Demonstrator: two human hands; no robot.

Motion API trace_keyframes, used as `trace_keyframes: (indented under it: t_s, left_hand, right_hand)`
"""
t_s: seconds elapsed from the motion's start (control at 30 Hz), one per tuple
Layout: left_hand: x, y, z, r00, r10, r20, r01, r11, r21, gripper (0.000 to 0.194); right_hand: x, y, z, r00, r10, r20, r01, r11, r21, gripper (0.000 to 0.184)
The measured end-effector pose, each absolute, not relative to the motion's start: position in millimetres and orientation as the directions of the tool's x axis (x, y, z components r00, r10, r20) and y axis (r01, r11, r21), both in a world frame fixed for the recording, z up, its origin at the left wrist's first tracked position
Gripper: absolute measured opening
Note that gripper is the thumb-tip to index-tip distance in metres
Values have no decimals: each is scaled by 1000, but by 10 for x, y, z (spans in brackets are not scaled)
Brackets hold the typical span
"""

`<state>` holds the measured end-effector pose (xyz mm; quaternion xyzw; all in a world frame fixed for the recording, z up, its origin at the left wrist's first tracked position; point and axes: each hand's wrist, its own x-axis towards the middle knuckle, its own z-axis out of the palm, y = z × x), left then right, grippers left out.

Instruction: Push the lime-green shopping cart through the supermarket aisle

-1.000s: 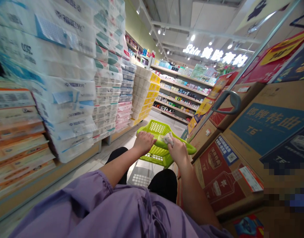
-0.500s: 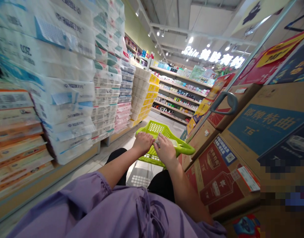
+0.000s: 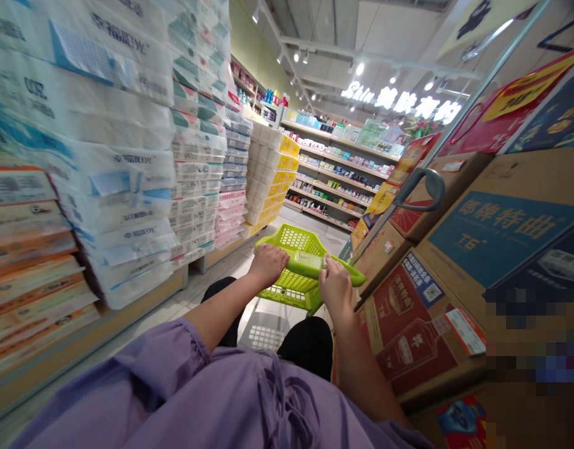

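Note:
A lime-green shopping cart point(image 3: 293, 298) with a perforated basket stands just in front of my legs. My left hand point(image 3: 270, 264) is closed over the left part of its handle point(image 3: 293, 265). On the right part of that handle rests my right hand point(image 3: 336, 284), its fingers curled over the top. A small whitish bit shows at the right fingertips, too small to make out. Between the hands, a pale label point(image 3: 309, 259) lies on the handle. The inside of the basket is partly hidden by the handle and hands.
Tall stacks of wrapped tissue packs point(image 3: 128, 162) line the left side on a low platform. Cardboard cartons point(image 3: 408, 324) are piled close on the right, beside a metal pole with a grey loop point(image 3: 422, 190). Shelves of small goods point(image 3: 338, 168) stand beyond the tiled floor.
My right hand has slid right along the handle, away from my left hand, uncovering the pale label. The left hand has hardly moved. The view has shifted slightly.

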<state>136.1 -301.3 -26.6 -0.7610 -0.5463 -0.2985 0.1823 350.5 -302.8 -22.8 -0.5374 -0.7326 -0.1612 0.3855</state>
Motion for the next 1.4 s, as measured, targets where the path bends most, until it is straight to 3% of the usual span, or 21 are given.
trace_keyframes:
  t_s: [0.33, 0.67, 0.97, 1.23, 1.33, 1.4]
  left_hand:
    - [1284, -2889, -262, 195, 732, 653, 941, -327, 86, 35]
    - [1283, -2935, -283, 138, 737, 662, 944, -300, 137, 32]
    - [1271, -2942, -303, 156, 723, 673, 944, -309, 113, 32]
    - [1193, -2967, -319, 171, 691, 703, 938, -332, 99, 33]
    - [1167, -2955, -322, 171, 689, 704, 937, -335, 100, 33]
    - [1145, -2938, -325, 169, 695, 699, 937, -333, 104, 33]
  right_hand:
    - [2925, -3033, -271, -314, 598, 738, 837, 541, -82, 44]
    - [3299, -2937, -245, -157, 649, 745, 862, 458, -218, 41]
    - [2647, -3058, -130, -349, 693, 631, 839, 531, -120, 40]
    - [3267, -2996, -33, -64, 814, 577, 937, 247, -246, 37]
    - [3495, -2956, -69, 40, 844, 535, 967, 101, -232, 35]
    - [3542, -2934, -115, 37, 824, 565, 975, 94, -201, 34]
